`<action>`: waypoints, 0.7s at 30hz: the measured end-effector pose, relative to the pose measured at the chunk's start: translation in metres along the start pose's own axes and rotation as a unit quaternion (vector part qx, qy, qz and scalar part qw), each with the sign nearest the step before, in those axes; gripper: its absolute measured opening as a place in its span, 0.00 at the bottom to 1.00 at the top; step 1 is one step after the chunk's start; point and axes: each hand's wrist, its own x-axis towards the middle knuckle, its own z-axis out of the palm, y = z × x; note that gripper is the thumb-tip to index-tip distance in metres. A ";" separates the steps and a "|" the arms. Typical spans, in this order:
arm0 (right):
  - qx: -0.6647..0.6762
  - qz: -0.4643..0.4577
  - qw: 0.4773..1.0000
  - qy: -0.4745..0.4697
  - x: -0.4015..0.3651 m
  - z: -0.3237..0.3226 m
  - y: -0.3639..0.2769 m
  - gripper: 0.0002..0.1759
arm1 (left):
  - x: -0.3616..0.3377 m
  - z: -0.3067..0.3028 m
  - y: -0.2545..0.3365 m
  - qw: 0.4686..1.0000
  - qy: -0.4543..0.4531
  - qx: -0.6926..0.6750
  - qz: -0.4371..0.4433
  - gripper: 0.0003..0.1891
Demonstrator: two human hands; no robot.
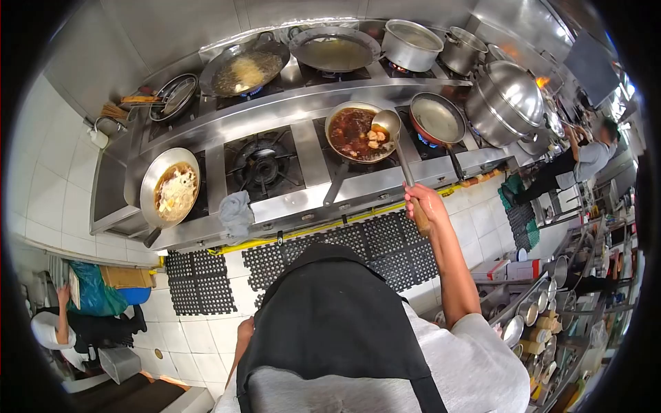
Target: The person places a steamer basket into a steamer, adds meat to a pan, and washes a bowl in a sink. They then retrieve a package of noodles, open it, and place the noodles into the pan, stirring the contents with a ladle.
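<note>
A long-handled ladle point(406, 165) is gripped by its wooden handle in the right hand point(423, 205), the fingers closed around it just outside the front edge of the stove point(310, 158). The ladle's bowl is held at the right side of the sauce pan point(354, 105), beside a small heap of pale orange pieces point(377, 135) that are surrounded by dark red-brown sauce point(348, 132); whether the bowl is resting on the pan cannot be told. The sauce pan is set right of the middle of the stove's front row, its handle pointed toward the front edge.

The left hand point(245, 330) is lowered beside the black apron point(323, 316), well apart from the stove; its fingers are mostly hidden, so whether anything is grasped cannot be told.

On the right of the sauce pan, a red pan point(437, 118) is heated over a blue flame. Near the stove's left front corner, a pale pan point(148, 182) is filled with light-coloured food in brown liquid. Between it and the sauce pan, a bare burner point(258, 162) is seen, and a grey cloth point(236, 213) is draped at the front edge. Along the back edge, pale food is surrounded by bubbling liquid in a dark wok point(215, 76).
</note>
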 end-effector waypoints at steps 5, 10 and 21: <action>-0.099 -0.065 0.993 0.014 0.013 -0.010 0.009 0.07 | -0.001 -0.004 0.000 0.997 0.015 0.071 0.028 0.21; -0.192 -0.109 0.975 0.034 0.037 -0.004 0.031 0.05 | 0.004 -0.008 -0.001 0.973 0.040 0.197 0.115 0.21; -0.149 -0.065 0.987 0.018 0.062 0.010 0.060 0.07 | -0.030 0.001 0.029 0.996 0.050 0.070 0.018 0.22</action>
